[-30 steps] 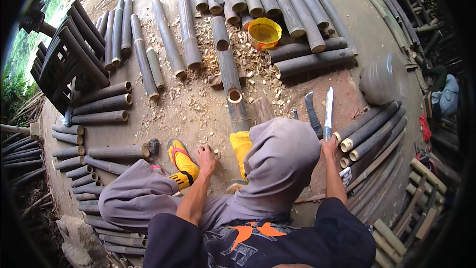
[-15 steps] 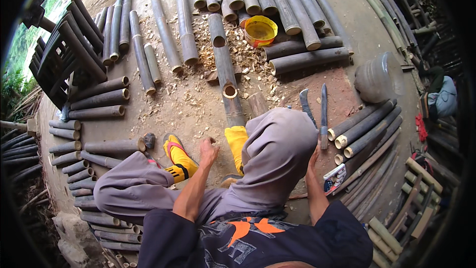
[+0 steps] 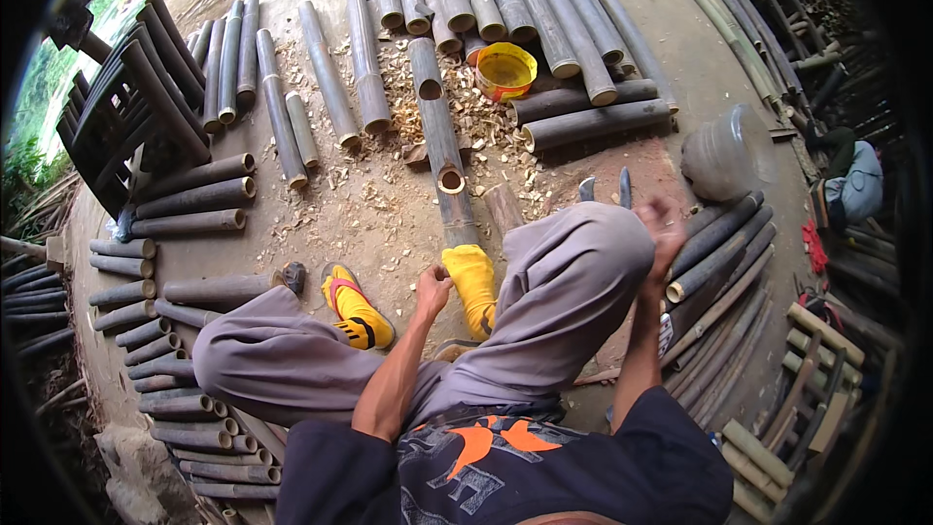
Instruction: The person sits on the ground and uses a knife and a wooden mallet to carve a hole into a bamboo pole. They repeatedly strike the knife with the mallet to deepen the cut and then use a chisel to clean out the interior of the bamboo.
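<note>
My left hand is closed beside the yellow sock on my right foot, its fingers curled; whether they hold anything is hidden. That foot rests against the near end of a dark bamboo tube with two round holes cut in its upper side. Out past my right knee, my right hand is raised and smeared by motion, near the stacked bamboo tubes. The tips of two knife-like blades, one curved and one straighter, show beyond the knee, which hides the rest of them.
Wood chips lie around the holed tube. A yellow tub stands by rows of bamboo tubes at the far side. A clear plastic container sits at right, and more tubes lie at left. A person is at far right.
My left hand has moved right, up to the yellow sock. My right hand has risen from low beside the knee to its outer side. The right knee has shifted right, covering most of the blades.
</note>
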Motion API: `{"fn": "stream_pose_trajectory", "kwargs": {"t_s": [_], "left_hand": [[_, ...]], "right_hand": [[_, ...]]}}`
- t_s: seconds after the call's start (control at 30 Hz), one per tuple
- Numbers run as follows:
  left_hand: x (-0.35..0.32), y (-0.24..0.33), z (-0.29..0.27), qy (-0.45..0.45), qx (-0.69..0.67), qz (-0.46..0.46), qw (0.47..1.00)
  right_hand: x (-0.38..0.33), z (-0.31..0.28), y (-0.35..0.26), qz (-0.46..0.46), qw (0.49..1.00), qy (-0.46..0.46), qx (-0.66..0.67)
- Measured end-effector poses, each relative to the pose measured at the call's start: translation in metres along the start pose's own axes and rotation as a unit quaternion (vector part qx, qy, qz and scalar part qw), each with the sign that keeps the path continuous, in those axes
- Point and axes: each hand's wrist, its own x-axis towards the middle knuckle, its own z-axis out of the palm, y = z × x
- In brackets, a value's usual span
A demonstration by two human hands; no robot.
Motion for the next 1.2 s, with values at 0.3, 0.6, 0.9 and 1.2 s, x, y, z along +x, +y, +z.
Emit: {"fn": "stream_pose_trajectory", "kwargs": {"t_s": [0.3,0.6,0.9,1.2], "left_hand": [[0.004,0.003,0.011,-0.021,-0.030,0.041,0.998],[0.004,-0.003,0.007,-0.034,-0.030,0.006,0.999],[0.013,-0.036,-0.004,-0.033,-0.025,-0.045,0.998],[0.011,-0.033,-0.003,-0.034,0.025,-0.062,0.997]], "right_hand": [[-0.008,0.035,-0.193,-0.237,0.970,0.018,0.056],[-0.016,0.098,-0.145,-0.174,0.855,-0.324,-0.365],[-0.019,0.101,-0.145,-0.147,0.832,-0.375,-0.381],[-0.015,0.092,-0.144,-0.112,0.824,-0.378,-0.408]]}}
